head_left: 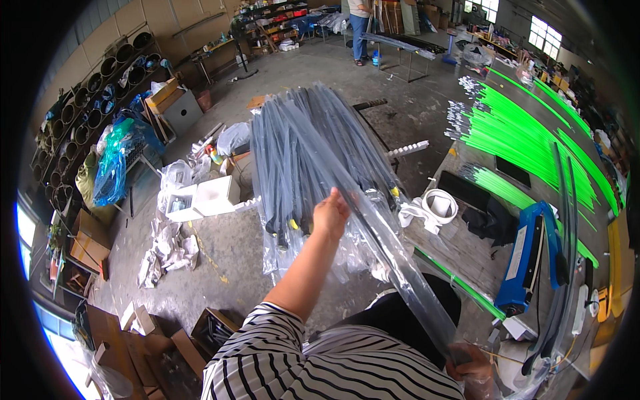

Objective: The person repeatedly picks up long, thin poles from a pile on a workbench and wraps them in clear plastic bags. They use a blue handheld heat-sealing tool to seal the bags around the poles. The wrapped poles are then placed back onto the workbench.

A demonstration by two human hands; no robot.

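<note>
The right hand [471, 365] gripped a plastic-sleeved strip [395, 259]; the left hand [331, 213] was at its edge, near piled strips [283, 157].

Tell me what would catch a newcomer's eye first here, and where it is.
The bright green rods, spread on the table at right, leap out first. Next comes the pile of grey wrapped strips in the middle, with one long strip slanting across it down to the right hand. The blue machine near the table's closer end stands out too.

Black-striped white short-sleeved shirt [347, 370], black legwear [383, 321].
</note>
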